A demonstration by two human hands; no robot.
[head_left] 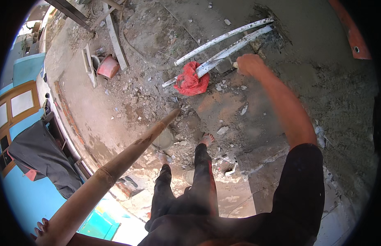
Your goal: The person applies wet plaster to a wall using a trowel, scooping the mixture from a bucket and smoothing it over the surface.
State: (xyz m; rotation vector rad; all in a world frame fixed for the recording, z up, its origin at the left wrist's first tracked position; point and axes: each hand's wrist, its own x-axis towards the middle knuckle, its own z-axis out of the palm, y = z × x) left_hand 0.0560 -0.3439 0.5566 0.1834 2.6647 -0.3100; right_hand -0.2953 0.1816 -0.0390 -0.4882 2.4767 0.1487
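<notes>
My right hand (248,64) is closed round the handle of a trowel, its grey blade (224,65) beside the white pipes. Two long white pipes, an upper one (223,42) and a lower one (239,44), stick out from a broken, muddy spot in grey mortar. A crumpled red plastic bag (192,80) is around the lower pipe, left of the trowel. At the lower left, the fingers of my left hand (40,228) wrap the edge of a thick bamboo pole (104,175), which slants down to the rubble near my feet. The palm is hidden behind the pole.
Rubble and stone chips cover the ground around my bare feet (207,139). A reddish bucket (108,67) lies on its side near wooden boards (115,37). Wet grey mortar (338,90) spreads at right. A dark tarp (44,156) hangs by the blue wall at left.
</notes>
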